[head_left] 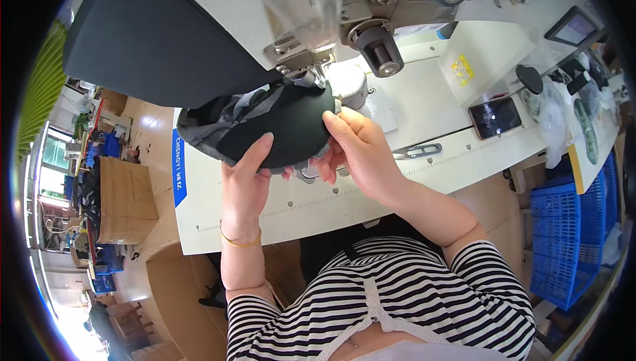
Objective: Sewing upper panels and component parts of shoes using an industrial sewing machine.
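The black fabric piece [281, 126], grey at its edges, lies under the sewing machine [344, 23] head, above the white table [265, 208]. The left hand [245, 175] has its grip clasped on its lower edge; the right hand [358, 146] pinches its right side. Small thread snips [419, 152] lie nearby.

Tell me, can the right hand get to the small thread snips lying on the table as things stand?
Probably yes: the thread snips lie on bare table just right of the right hand, nothing between, though it would have to release the black shoe upper.
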A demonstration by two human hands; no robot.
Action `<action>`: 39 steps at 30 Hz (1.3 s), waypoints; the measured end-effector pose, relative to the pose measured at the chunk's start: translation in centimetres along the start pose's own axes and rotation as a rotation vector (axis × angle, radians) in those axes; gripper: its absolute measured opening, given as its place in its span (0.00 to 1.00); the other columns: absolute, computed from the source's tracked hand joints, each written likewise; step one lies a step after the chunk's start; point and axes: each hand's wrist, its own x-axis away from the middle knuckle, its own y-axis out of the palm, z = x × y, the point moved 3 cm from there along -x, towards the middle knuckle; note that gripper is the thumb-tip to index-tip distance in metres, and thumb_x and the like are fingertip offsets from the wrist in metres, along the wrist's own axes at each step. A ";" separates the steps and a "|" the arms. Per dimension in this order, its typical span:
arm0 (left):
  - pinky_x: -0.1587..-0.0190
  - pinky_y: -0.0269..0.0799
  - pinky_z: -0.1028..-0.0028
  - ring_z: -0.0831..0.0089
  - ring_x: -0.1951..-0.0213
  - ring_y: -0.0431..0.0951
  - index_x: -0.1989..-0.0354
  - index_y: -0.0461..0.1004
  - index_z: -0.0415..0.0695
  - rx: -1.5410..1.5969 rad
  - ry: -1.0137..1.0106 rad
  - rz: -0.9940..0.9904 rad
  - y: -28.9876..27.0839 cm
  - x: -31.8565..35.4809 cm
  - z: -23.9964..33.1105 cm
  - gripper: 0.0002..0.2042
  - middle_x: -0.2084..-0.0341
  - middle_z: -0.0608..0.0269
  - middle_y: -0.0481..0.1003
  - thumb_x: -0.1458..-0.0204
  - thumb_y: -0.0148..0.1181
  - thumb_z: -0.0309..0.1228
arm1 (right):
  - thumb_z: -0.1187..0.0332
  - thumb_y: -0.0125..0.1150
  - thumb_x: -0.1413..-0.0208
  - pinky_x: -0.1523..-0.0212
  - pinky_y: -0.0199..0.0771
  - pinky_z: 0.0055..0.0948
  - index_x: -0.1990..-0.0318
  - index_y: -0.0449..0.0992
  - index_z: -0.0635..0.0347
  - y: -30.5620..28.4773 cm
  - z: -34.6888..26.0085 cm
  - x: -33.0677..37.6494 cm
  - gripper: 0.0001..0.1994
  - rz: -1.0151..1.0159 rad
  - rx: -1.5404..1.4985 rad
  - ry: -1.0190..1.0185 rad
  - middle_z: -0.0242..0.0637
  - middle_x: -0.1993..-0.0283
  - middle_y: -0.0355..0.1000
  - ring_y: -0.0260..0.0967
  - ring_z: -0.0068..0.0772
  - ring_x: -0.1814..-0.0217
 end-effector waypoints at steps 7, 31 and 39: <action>0.74 0.70 0.73 0.70 0.67 0.77 0.48 0.66 0.39 -0.059 0.057 0.020 0.4 -0.7 -0.9 0.15 0.60 0.57 0.75 0.44 0.51 0.24 | 0.62 0.42 0.34 0.84 0.67 0.22 0.67 0.65 0.65 -0.4 0.0 -0.8 0.15 0.004 -0.006 -0.061 0.41 0.75 0.70 0.68 0.27 0.83; 0.85 0.55 0.83 0.86 0.84 0.59 0.60 0.70 0.39 0.043 0.065 0.253 5.6 0.2 -6.1 0.15 0.76 0.68 0.71 0.37 0.46 0.40 | 0.63 0.45 0.34 0.84 0.67 0.21 0.67 0.68 0.62 -0.7 0.5 -1.1 0.12 0.024 -0.047 -0.086 0.35 0.76 0.69 0.67 0.23 0.82; 0.61 0.69 0.79 0.77 0.66 0.73 0.57 0.71 0.34 -0.315 0.467 0.218 8.3 3.9 -5.4 0.15 0.69 0.63 0.76 0.39 0.51 0.37 | 0.63 0.49 0.36 0.82 0.63 0.16 0.67 0.69 0.62 -1.0 0.1 -0.8 0.12 0.072 0.061 -0.077 0.30 0.78 0.69 0.64 0.16 0.81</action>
